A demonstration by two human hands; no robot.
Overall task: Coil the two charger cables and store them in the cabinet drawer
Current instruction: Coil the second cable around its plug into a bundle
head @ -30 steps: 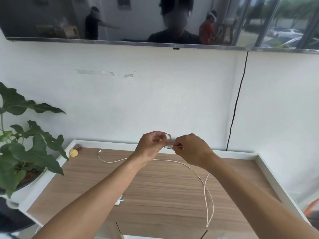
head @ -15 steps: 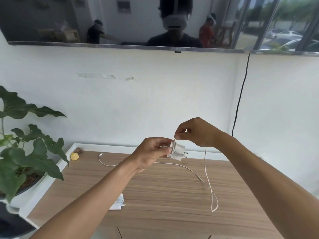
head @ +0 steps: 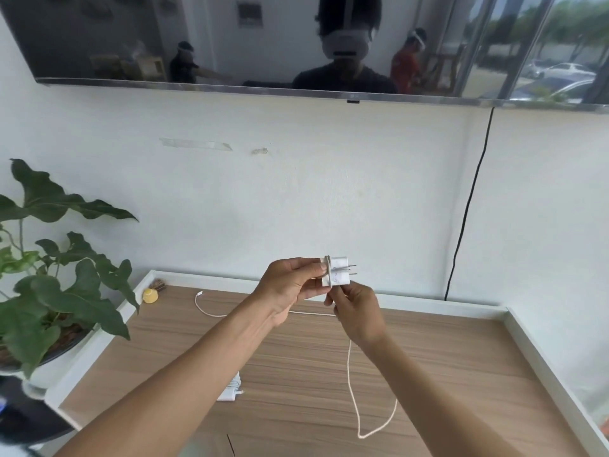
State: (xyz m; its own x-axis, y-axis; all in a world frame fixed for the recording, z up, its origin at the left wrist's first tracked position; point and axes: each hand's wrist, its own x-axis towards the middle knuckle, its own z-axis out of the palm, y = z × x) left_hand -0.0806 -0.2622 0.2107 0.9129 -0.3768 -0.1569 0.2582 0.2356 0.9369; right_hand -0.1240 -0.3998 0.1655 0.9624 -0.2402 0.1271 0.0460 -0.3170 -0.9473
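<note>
My left hand [head: 293,286] holds a white charger plug [head: 337,271] up in the air above the wooden cabinet top [head: 445,364], prongs pointing right. One turn of its white cable [head: 354,384] lies around the plug. Just under the plug, my right hand [head: 357,311] pinches that cable. From there the cable hangs in a loop down to the wood, and its far end lies at the back left. A second white charger [head: 230,390] with its cable wound up rests on the wood, partly behind my left forearm. No drawer is in view.
A potted green plant [head: 49,291] stands at the left edge. A small yellow object [head: 150,295] sits in the back left corner. A white raised rim [head: 540,357] borders the top. A black wire [head: 468,206] runs down the wall from the TV [head: 99,37].
My right hand swung from above the plug to beneath it, carrying the cable around the plug. The hanging loop shortened. The left hand kept holding the plug.
</note>
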